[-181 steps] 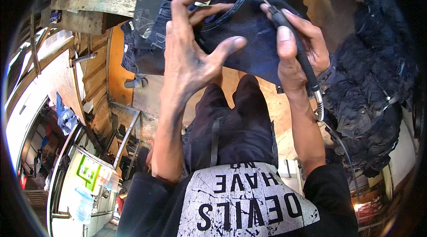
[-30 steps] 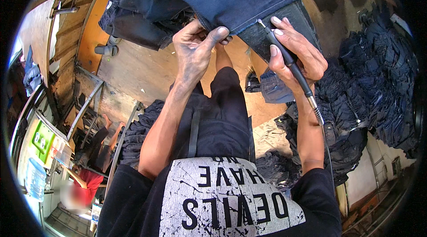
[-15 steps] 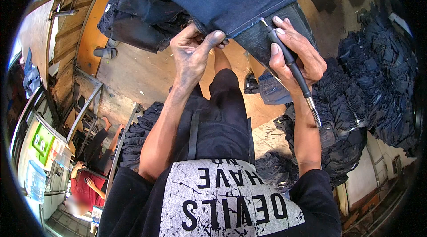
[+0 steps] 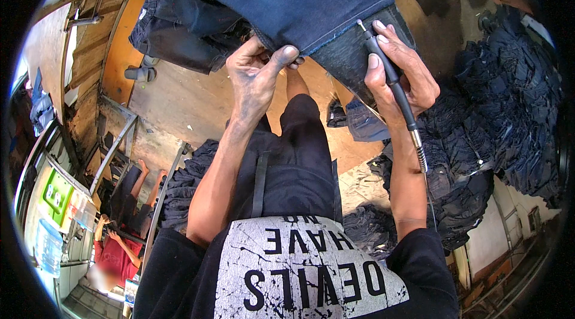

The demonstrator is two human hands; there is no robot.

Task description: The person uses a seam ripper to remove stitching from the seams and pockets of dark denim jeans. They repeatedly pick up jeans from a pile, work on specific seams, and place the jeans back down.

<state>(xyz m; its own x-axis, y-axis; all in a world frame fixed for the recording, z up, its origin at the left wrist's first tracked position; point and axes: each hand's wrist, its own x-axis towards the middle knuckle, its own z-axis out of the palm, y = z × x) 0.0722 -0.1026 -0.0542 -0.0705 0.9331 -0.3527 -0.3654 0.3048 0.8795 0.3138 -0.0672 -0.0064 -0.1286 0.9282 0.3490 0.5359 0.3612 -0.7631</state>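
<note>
A dark blue denim garment point(image 4: 299, 4) stretches in front of me, its stitched hem running slantwise toward me. My left hand point(image 4: 256, 76) pinches the hem's near corner between thumb and fingers. My right hand point(image 4: 413, 76) is closed round a black pen-shaped rotary grinder handpiece point(image 4: 394, 76), which has a metal spring sleeve and thin cable at its rear. Its small round tip points at the hem, close to the far end of the stitching; whether it touches the cloth I cannot tell. Past the hem lies a flat, dark panel point(image 4: 344, 58), partly behind my right fingers.
More dark garments point(image 4: 179, 34) hang at the left of the denim. Large heaps of dark clothing point(image 4: 509, 103) rise at the right. Sandals point(image 4: 141, 73) lie on the wooden floor. A person in red point(image 4: 117, 256) sits at lower left near a blue water jug point(image 4: 48, 247).
The denim has shifted slightly left and the grinder's tip has moved a little up and right along the hem. Both grips stay the same. The person in red has moved their arms.
</note>
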